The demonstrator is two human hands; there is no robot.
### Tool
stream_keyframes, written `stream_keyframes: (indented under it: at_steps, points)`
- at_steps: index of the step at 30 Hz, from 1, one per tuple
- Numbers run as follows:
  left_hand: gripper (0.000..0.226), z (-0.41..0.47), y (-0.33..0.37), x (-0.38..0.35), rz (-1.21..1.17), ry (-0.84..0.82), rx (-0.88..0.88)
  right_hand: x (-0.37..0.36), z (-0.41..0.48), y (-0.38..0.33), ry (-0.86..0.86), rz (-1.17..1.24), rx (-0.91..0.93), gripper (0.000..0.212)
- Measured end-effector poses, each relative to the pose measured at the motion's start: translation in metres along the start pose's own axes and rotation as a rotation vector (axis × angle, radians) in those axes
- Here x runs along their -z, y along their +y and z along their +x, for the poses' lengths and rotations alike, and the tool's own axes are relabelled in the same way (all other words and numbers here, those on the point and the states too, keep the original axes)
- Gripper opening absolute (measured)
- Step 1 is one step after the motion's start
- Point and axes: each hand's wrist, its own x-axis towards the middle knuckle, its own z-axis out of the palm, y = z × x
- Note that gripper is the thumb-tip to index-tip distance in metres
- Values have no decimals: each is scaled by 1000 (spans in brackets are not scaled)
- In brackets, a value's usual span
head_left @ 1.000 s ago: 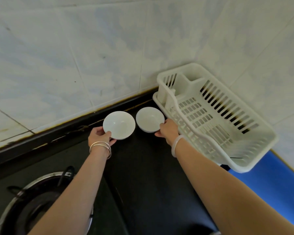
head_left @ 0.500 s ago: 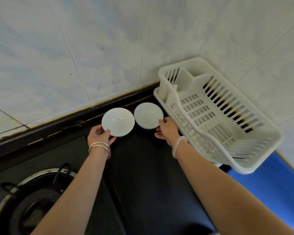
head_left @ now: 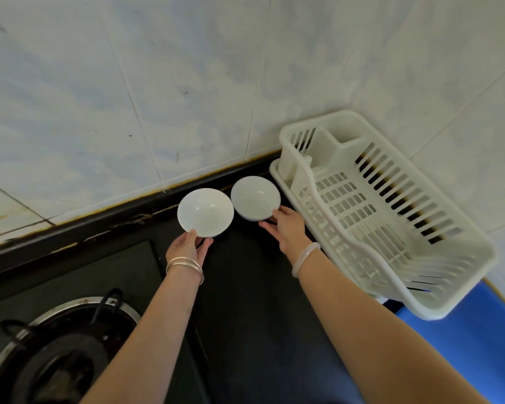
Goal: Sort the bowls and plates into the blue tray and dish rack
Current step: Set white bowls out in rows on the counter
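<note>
Two small white bowls stand side by side on the black counter near the tiled wall. My left hand [head_left: 188, 246] pinches the near rim of the left bowl [head_left: 205, 212], thumb on top. My right hand [head_left: 286, 230] grips the near rim of the right bowl [head_left: 254, 197]. A white plastic dish rack [head_left: 391, 266] sits empty just right of the bowls, in the corner. Part of the blue tray [head_left: 478, 342] shows under and beyond the rack's near end at the lower right.
A gas burner [head_left: 56, 351] with a metal ring and black pan supports occupies the lower left. The black counter [head_left: 260, 316] runs between the stove and the rack. Tiled walls [head_left: 158, 97] close off the back and the right side.
Both hands keep hold of their bowls. The bowls have hardly moved on the counter; the view has shifted slightly.
</note>
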Motion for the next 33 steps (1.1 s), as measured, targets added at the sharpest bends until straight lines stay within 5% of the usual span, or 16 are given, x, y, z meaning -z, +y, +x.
stream_keyframes:
  at_steps: [15,23,33]
  points:
    - [24,8,7,-9,-62,4,21,-21,9,-7,-16,12,-28,39]
    - [39,-5,2,-7,-33,-24,-36,-9,-8,-14,-129,-171,-46,48]
    - [29,-86,-59,35,336,-256,-27,78,-107,-16,-148,-542,199,30]
